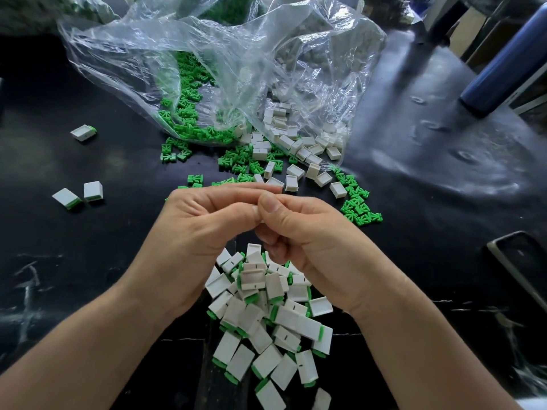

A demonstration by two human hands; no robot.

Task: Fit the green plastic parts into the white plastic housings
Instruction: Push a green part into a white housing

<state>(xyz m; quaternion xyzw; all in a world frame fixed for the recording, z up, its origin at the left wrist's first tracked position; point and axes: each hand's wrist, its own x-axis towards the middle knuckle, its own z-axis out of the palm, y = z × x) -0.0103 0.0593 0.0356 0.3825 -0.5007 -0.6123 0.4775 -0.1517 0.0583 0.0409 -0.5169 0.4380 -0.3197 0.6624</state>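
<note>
White plastic boxy housings (268, 321) piled, L hand (201, 226), R hand (307, 232) fingertips touching

Head view: one wide-angle camera, worn, facing forward and down.
Close above the black table (88, 261); clear bag (236, 69) toward 12 o'clock, pile of assembled pieces (284, 316) toward 6 o'clock.

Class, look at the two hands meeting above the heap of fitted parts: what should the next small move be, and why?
Probably one firm squeeze to seat the piece. The left hand and right hand meet at their fingertips, pinching it. It is mostly hidden, so its seating cannot be seen. The pile of finished ones lies right below.
</note>
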